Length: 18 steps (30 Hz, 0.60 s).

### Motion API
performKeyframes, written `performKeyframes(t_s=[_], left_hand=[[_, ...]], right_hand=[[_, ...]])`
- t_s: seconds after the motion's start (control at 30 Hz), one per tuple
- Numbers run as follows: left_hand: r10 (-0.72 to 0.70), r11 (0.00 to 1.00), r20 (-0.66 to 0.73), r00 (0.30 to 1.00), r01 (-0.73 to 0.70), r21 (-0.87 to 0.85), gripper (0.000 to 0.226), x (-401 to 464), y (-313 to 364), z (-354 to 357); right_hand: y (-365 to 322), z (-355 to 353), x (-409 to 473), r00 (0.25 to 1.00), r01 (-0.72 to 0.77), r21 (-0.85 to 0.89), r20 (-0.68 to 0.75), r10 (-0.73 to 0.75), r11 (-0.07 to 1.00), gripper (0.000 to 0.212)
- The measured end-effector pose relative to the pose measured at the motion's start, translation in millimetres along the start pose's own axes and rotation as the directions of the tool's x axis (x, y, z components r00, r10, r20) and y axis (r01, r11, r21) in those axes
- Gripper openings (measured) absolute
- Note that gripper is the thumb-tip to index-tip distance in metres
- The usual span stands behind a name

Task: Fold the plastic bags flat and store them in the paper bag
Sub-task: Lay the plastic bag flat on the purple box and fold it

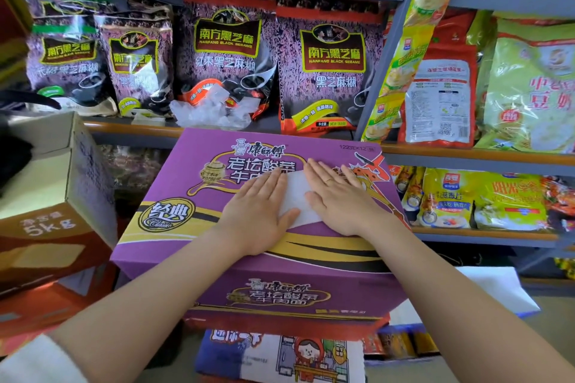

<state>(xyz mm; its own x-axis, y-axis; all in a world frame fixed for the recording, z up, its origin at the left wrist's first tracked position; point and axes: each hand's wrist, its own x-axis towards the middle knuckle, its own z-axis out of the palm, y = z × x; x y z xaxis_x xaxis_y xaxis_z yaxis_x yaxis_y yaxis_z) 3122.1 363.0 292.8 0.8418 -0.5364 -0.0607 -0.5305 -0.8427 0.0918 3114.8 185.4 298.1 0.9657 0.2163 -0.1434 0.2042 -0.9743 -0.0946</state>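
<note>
Your bare forearms reach over a purple noodle carton (pixel 174 196), left hand (pixel 259 214) and right hand (pixel 339 199) flat, fingers straight, gripping nothing, pressing 1 white plastic bag (pixel 295 196) flat. More crumpled bags (pixel 211 112) wait on the shelf (pixel 133 130); storing appears not yet begun.

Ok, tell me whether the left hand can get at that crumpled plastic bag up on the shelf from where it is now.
Probably yes. The crumpled plastic bag lies at the shelf's front edge, just beyond the purple box, with nothing over it. The left hand lies flat on the folded bag and would have to let go first.
</note>
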Motion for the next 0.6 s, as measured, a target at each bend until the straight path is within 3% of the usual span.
performKeyframes(t_s=[0.07, 0.17, 0.33, 0.43, 0.5, 0.53, 0.6], left_hand=[[-0.009, 1.000, -0.004, 1.000, 0.009, -0.003, 0.085, -9, -9, 0], [0.028, 0.999, -0.006, 1.000, -0.028, -0.021, 0.102, -21, -20, -1], [0.132, 0.991, 0.014, 0.991, -0.132, -0.030, 0.106, -42, -18, -4], [0.223, 0.975, -0.013, 0.975, -0.222, 0.020, 0.107, -56, -15, 0], [0.297, 0.952, -0.060, 0.953, -0.290, 0.099, 0.100, -63, -14, 5], [0.337, 0.938, -0.089, 0.937, -0.326, 0.118, 0.093, -64, -13, 8], [0.448, 0.894, -0.182, 0.876, -0.441, 0.080, 0.073, -65, -10, 17]], right_hand=[[0, 1, -1, 0.999, 0.017, 0.000, -0.037, -0.017, 1.000, 0.055], [0, -3, -7, 0.977, 0.162, -0.030, -0.133, -0.165, 0.986, 0.059], [-2, -4, -25, 0.980, 0.197, 0.037, 0.013, -0.197, 0.980, 0.055], [-3, 3, -50, 0.980, 0.194, -0.045, 0.055, -0.192, 0.980, 0.094], [-4, 11, -69, 0.981, 0.189, -0.071, 0.054, -0.186, 0.979, 0.106], [-2, 17, -79, 0.983, 0.183, -0.073, 0.024, -0.182, 0.980, 0.108], [2, 27, -99, 0.977, 0.181, 0.026, -0.118, -0.176, 0.983, 0.092]])
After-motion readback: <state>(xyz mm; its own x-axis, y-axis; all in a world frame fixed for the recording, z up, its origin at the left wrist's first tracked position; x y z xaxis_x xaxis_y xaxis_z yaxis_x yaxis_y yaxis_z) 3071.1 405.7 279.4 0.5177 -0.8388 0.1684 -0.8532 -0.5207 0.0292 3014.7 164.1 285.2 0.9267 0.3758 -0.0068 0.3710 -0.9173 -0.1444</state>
